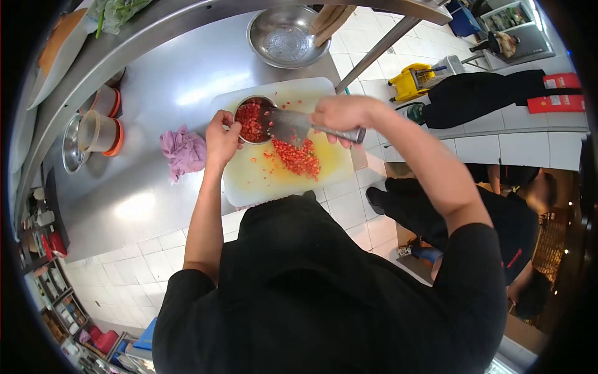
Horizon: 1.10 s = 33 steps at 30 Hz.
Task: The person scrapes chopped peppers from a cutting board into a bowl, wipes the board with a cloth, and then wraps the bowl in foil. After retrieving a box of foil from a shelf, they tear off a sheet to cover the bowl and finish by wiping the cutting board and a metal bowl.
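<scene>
My left hand (223, 138) grips the rim of a small round metal bowl (272, 101) that stands on the cutting board (249, 181). Chopped red pieces (250, 121), seemingly chili or pepper, partly fill this bowl. In my right hand (341, 118) is the handle of a cleaver (289, 123), its broad blade tilted with the tip end over the bowl's right edge. Below the blade lies a pile of the same chopped red pieces (298, 157), with loose bits scattered around it. Yellowish liquid stains the board there.
A crumpled purple cloth (183, 151) lies left of the board. A large metal bowl (288, 37) stands behind it. Plastic tubs (98, 132) sit at the left. A metal shelf edge (180, 22) and post (380, 53) frame the counter. Other people (498, 230) are at the right.
</scene>
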Motion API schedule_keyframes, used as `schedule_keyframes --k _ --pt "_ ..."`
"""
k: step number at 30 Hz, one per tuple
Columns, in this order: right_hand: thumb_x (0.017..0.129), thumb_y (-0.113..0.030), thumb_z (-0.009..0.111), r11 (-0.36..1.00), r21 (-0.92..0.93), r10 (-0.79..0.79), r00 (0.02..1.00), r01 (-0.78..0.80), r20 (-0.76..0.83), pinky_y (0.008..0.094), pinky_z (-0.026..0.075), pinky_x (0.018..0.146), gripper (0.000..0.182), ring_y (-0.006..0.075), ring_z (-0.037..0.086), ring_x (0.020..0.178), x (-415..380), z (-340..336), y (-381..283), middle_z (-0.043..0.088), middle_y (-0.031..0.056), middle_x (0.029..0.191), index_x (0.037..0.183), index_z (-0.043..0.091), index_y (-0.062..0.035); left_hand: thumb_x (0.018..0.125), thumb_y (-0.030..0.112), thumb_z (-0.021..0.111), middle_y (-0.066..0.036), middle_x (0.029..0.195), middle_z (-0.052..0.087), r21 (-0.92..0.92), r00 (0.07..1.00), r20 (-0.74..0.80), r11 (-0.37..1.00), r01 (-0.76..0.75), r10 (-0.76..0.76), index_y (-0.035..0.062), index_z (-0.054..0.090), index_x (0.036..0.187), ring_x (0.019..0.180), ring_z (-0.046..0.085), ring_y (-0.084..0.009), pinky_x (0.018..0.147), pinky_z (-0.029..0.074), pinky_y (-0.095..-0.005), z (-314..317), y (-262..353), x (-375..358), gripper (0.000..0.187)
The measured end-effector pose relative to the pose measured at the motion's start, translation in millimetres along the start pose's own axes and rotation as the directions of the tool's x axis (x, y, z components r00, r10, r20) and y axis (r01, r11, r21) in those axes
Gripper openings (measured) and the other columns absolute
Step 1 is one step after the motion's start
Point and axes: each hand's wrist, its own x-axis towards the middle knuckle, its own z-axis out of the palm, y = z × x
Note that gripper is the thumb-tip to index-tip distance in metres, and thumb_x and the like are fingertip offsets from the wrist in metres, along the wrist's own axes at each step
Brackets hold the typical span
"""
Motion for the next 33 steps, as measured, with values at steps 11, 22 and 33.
schedule_keyframes --k 11,22,33 --pt "0.107 -0.04 0.052 0.985 -0.173 -0.047 0.99 0.023 -0.136 0.0325 0.048 0.042 0.041 0.0152 0.057 0.044 -62 -16 40 0.058 0.0049 0.065 0.106 0.059 0.0007 0.094 0.007 0.066 -0.009 0.085 0.06 -0.225 0.981 -0.112 0.965 0.131 -0.159 0.0 0.053 0.097 0.054 0.065 -0.0167 0.043 0.05 -0.0284 -28 -29 12 0.015" --pt "0.107 -0.03 0.057 0.788 0.546 0.112 0.805 0.286 -0.582 0.0279 0.043 0.039 0.03 0.0091 0.051 0.042 -5 217 271 0.053 0.002 0.059 0.093 0.056 -0.0033 0.087 0.023 0.082 -0.013 0.104 0.065 0.478 0.755 0.117 0.63 -0.612 0.645 0.0028 0.062 0.109 0.1 0.063 -0.0295 0.088 0.049 -0.0424 73 -51 -91 0.036" --pt "0.105 -0.03 0.055 0.818 0.457 0.041 0.757 0.349 -0.652 0.0477 0.05 0.063 0.031 0.0398 0.07 0.072 38 282 262 0.065 0.0237 0.074 0.1 0.054 0.0011 0.085 0.062 0.071 -0.023 0.157 0.043 0.743 0.802 0.309 0.397 -0.539 0.511 0.0043 0.055 0.143 0.15 0.033 -0.0406 0.12 0.027 -0.0533 184 -44 -106 0.084"
